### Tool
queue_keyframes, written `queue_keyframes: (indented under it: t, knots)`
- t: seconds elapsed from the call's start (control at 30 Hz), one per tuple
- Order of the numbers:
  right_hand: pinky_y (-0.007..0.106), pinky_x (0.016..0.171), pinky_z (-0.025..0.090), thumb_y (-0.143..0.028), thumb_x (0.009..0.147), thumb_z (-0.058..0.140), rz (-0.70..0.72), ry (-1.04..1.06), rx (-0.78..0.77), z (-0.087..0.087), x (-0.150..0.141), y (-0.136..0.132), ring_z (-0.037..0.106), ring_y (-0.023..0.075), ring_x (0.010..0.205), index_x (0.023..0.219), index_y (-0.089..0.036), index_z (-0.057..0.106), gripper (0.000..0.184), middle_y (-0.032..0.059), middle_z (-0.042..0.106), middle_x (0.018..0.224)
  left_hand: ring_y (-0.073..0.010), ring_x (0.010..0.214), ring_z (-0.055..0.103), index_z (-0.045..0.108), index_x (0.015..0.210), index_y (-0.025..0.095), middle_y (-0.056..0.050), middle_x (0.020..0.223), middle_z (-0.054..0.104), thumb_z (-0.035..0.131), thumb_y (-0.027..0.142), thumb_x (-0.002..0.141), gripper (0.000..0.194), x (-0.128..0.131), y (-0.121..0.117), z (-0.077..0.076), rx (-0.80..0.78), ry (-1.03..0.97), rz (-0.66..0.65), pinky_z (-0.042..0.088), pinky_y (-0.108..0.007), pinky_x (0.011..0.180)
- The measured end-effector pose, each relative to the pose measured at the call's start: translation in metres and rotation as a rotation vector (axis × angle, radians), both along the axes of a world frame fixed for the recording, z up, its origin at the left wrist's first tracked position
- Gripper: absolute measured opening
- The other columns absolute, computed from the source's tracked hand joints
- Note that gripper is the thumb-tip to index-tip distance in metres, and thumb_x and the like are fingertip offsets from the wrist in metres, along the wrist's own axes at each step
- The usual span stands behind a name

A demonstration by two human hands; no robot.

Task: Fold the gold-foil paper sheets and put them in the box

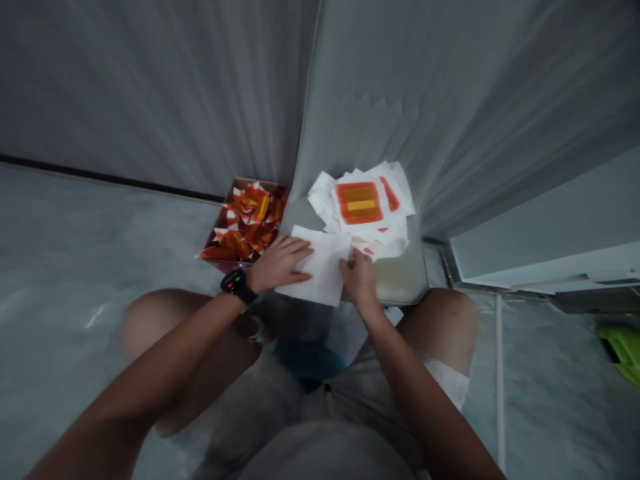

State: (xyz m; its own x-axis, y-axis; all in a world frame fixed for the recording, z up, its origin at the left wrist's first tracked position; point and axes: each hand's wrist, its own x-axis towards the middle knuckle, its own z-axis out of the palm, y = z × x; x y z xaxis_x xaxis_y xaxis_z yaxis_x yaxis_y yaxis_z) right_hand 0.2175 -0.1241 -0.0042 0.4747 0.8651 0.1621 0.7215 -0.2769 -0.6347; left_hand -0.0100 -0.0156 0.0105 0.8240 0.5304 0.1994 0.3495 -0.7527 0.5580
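1. Overhead, grey pleated sheeting (150, 87) hangs behind a pale seat (400, 280).
2. Left of the seat, a cardboard tray (253, 181) holds orange-red paper pieces (247, 227).
3. On the seat, a loose stack of orange-printed papers (360, 207).
4. Just before the stack, a white sheet (315, 273) spans both hands.
5. Left hand (280, 263): flat on the sheet, fingers together.
6. Right hand (357, 277): fingers curled, clamped on the sheet's edge.

**A plain white sheet (320, 273) between my hands**
My left hand (277, 263) lies flat on it and my right hand (357, 277) pinches its edge; just behind sits a loose pile of white papers (360, 203) printed with orange squares, beside a cardboard tray (260, 182) of orange-and-white folded pieces.
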Motion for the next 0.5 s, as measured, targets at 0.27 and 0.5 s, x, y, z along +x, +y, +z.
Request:
queue_keyframes:
  t: [0.27,0.5]
  knots:
    - [0.039,0.082,0.055,-0.043,0.089,0.056,0.043,0.426,0.067,0.008,-0.005,0.015,0.069,0.0253,0.086,0.108,-0.015,0.074,0.038,0.0105,0.077,0.097,-0.0314,0.150,0.040,0.055,0.147,0.024,-0.013,0.158,0.048,0.070,0.058,0.087,0.071,0.007,0.006,-0.011,0.014,0.036,-0.094,0.023,-0.048,0.127]
    - [0.042,0.098,0.054,-0.056,0.100,0.047,0.240,0.459,0.213,0.008,-0.029,0.005,0.070,0.0258,0.104,0.118,-0.020,0.074,0.049,0.0111,0.077,0.112,-0.0320,0.151,0.037,0.045,0.154,0.016,-0.017,0.159,0.046,0.066,0.060,0.090,0.081,0.007,0.000,-0.006,0.126,0.130,-0.069,0.025,-0.048,0.126]
